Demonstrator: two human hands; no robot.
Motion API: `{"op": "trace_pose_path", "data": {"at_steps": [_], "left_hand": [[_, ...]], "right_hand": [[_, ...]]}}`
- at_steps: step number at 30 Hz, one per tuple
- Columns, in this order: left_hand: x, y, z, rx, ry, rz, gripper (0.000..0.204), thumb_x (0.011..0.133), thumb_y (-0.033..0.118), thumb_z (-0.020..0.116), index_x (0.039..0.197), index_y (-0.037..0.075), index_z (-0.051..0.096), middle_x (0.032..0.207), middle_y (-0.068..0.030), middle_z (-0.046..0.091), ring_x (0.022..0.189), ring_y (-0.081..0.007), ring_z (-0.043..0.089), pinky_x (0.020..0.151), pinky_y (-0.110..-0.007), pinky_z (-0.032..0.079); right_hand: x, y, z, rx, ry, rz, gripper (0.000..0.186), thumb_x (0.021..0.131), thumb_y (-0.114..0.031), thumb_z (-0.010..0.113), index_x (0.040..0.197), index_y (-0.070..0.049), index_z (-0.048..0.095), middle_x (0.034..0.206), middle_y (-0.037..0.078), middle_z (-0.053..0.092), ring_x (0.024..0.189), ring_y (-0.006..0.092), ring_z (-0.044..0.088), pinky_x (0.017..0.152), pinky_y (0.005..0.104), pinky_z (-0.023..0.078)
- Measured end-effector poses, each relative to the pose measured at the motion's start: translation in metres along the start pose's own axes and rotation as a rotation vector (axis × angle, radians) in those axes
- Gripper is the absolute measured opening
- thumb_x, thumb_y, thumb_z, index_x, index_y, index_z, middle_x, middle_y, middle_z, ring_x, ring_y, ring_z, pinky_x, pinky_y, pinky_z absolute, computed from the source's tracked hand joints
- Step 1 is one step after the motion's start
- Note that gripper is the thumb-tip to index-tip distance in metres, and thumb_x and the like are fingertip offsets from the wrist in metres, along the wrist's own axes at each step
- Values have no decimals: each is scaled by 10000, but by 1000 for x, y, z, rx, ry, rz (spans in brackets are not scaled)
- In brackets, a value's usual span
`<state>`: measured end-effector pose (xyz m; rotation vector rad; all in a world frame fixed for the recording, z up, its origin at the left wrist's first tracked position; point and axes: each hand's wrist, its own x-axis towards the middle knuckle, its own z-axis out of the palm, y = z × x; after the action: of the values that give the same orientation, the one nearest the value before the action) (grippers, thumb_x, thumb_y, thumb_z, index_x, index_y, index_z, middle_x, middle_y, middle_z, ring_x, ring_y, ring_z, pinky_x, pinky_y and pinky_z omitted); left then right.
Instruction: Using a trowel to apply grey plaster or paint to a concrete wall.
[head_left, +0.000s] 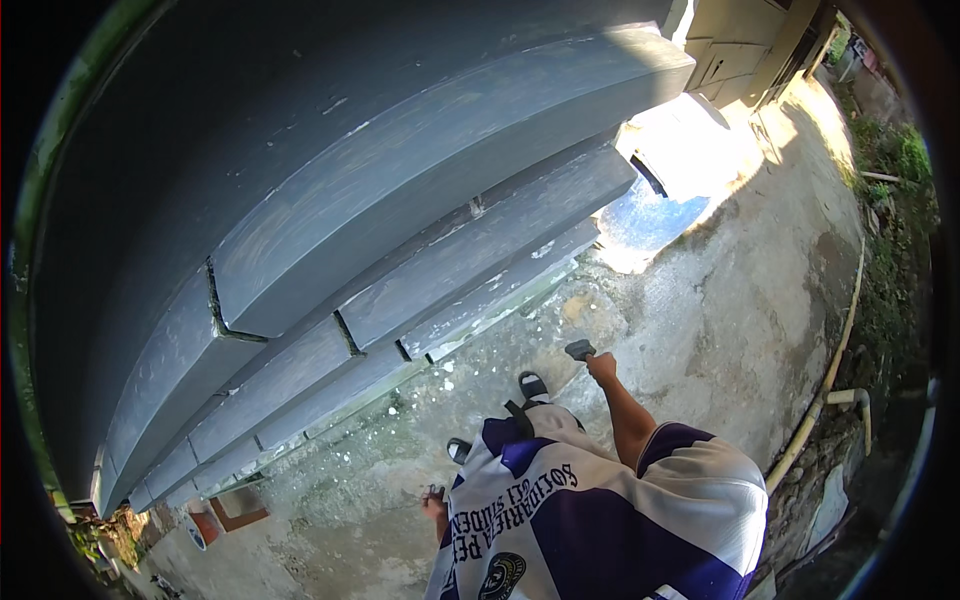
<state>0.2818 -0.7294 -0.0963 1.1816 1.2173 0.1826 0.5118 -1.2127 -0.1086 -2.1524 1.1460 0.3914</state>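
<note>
My right hand (602,368) is closed around a small grey hand tool (578,350) with a broad, flat head. Whether it is a brush or a scraper cannot be made out. The tool is held out in front of me over the concrete floor, apart from the grey stepped ledges (460,190) on my left. Low at my left side is my left hand (433,502), fingers curled, partly hidden by my shirt. What it holds, if anything, is too small to tell. The ledges have streaky grey paint and dark gaps at their joints.
A blue-and-white object (650,215) stands in bright sun beyond the ledges' end. Reddish-brown pieces (238,508) lie on the floor at lower left. Along the right edge run pale pipes (810,420) beside plants and rubble. White paint spots dot the concrete (720,300).
</note>
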Motion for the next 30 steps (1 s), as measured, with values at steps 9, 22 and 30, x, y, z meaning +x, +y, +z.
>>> {"op": "trace_pose_path", "data": {"at_steps": [9, 22, 30], "left_hand": [[1, 21, -59, 16, -33, 49, 140, 785, 4, 497, 919, -12, 537, 905, -186, 593, 739, -271, 615, 666, -427, 546], [26, 34, -25, 182, -139, 189, 156, 786, -36, 447, 906, -35, 547, 892, -123, 582, 749, -177, 582, 648, -330, 553], [17, 6, 2, -65, 26, 206, 151, 802, -20, 428, 900, -36, 542, 913, -146, 578, 787, -231, 585, 636, -352, 553]], "right_hand": [[1, -181, -51, 305, 277, -547, 376, 803, -362, 520, 740, -21, 665, 683, 209, 609, 684, 344, 610, 662, 396, 463], [15, -212, -49, 534, -332, -230, 391, 803, -389, 584, 708, -9, 587, 496, 54, 463, 318, 93, 294, 305, 255, 202], [-27, 76, 25, 18, -188, 94, 327, 739, -261, 577, 601, 35, 588, 555, 106, 594, 464, 176, 574, 462, 304, 466]]}}
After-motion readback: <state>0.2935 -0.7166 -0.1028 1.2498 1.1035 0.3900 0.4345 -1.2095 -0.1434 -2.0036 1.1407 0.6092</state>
